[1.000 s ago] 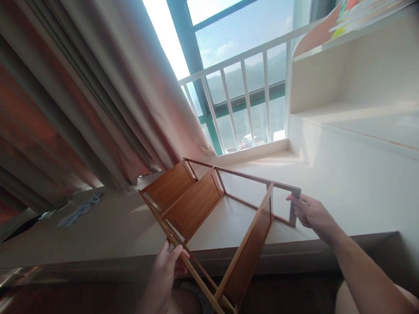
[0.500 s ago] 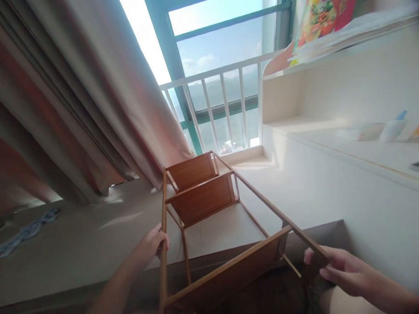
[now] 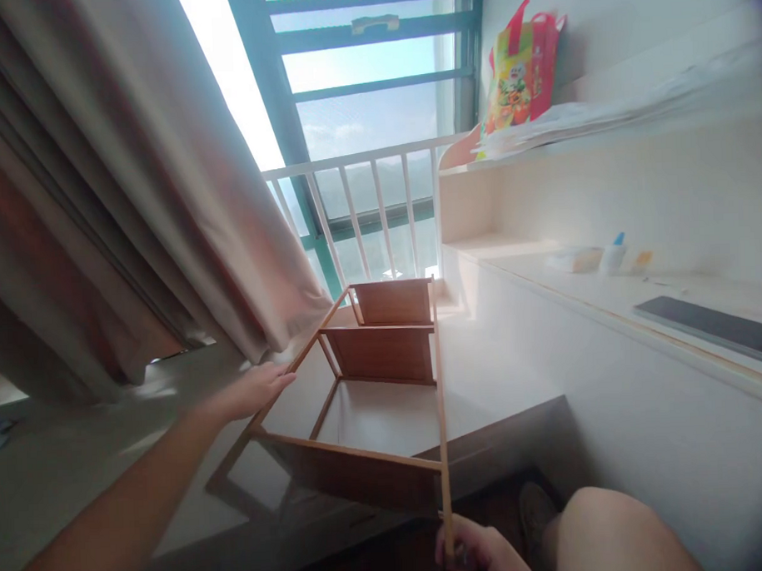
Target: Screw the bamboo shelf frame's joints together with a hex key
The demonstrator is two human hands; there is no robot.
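Left hand point(image 3: 255, 390) has its fingers curled on the wooden rack's point(image 3: 383, 352) left rail while right hand point(image 3: 481, 557) grips the right rail's near end over the window ledge point(image 3: 175, 459).

Curtain point(image 3: 165, 176) at left, colourful bag point(image 3: 517, 72) up right, bottle point(image 3: 614, 251) & dark tablet point(image 3: 707, 328) on ledge point(image 3: 543, 273).

Pale platform point(image 3: 503, 381) under wooden rack point(image 3: 383, 354)

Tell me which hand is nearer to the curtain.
Left. The left hand rests on the wooden rack's left rail, just below the curtain's hem. The right hand holds the rack's near right corner, well away from the curtain.
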